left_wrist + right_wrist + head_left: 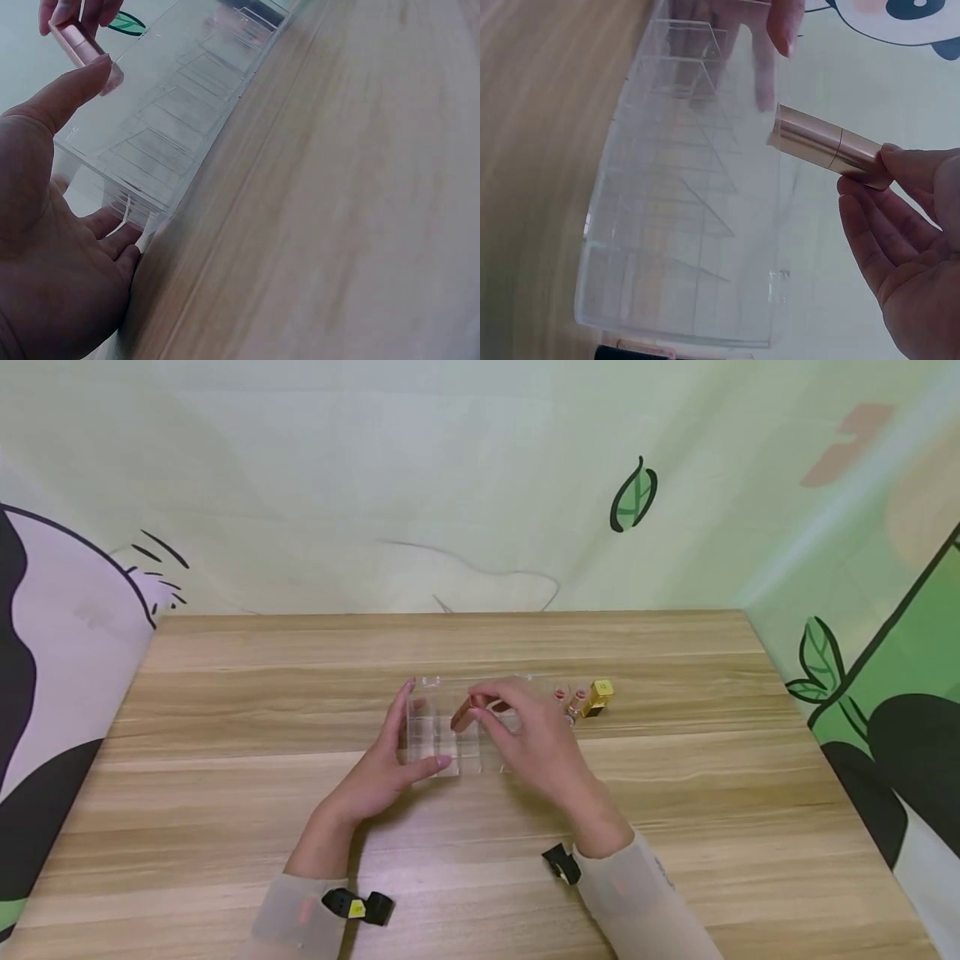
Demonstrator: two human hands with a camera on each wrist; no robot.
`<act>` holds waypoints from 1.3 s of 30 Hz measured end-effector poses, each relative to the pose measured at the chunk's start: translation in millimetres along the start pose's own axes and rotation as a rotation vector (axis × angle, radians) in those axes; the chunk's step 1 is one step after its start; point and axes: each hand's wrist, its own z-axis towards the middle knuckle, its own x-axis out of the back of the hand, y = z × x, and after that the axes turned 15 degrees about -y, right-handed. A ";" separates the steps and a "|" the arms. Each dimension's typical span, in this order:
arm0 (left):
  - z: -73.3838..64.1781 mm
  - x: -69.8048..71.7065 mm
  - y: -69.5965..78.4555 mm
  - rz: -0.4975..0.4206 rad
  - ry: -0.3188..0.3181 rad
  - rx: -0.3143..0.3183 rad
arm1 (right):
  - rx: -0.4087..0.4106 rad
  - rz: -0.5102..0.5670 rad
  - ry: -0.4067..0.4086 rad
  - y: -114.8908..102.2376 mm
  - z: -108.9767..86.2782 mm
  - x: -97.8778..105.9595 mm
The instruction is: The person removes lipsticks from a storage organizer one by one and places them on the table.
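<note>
A clear plastic organizer (468, 764) with dividers stands on the table. My left hand (378, 781) holds its left end, thumb on the near side and fingers along the end wall. In the left wrist view its compartments (180, 112) show through the wall. My right hand (536, 739) pinches a shiny rose-gold lipstick tube (465, 714) by one end, between thumb and fingertips. The tube (817, 142) is tilted, its free end at the organizer's open side in the right wrist view. Part of the organizer is hidden behind the right hand.
Right of the organizer are two small tubes with reddish tops (577, 700) and a gold and black lipstick (600, 695). The wooden table (247, 693) meets a printed cloth backdrop (465, 485) at the back. Black camera straps (360, 907) sit on both sleeves.
</note>
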 end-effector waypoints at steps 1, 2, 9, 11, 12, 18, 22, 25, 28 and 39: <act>-0.1 0.0 0.1 0.001 0.001 0.001 | 0.010 -0.004 0.007 0.7 -0.2 1.0; -0.2 0.1 0.2 0.000 0.001 0.002 | 0.019 -0.008 0.012 1.3 -0.5 2.1; -0.4 -0.1 0.8 0.010 0.005 0.013 | 0.039 0.018 0.038 3.2 -2.9 10.6; -0.5 -0.3 1.2 0.011 0.006 0.017 | 0.037 0.019 0.053 4.0 -3.7 13.8; -0.5 -0.4 1.4 0.010 0.007 0.019 | 0.033 0.017 0.060 4.5 -4.1 15.3; -0.9 -0.8 1.3 0.008 0.011 0.017 | 0.005 0.021 0.092 8.7 -6.8 24.9; -0.8 -0.8 0.3 0.010 0.010 0.014 | -0.039 0.018 0.107 11.2 -9.6 31.4; -0.4 -0.3 -1.0 0.009 0.010 0.011 | -0.038 0.014 0.124 13.4 -10.8 35.5; -0.4 0.2 -2.0 0.007 0.009 0.010 | -0.035 0.010 0.135 15.3 -11.9 39.0; -1.4 0.9 -1.2 0.003 0.004 0.007 | -0.078 0.026 0.149 20.0 -16.2 47.1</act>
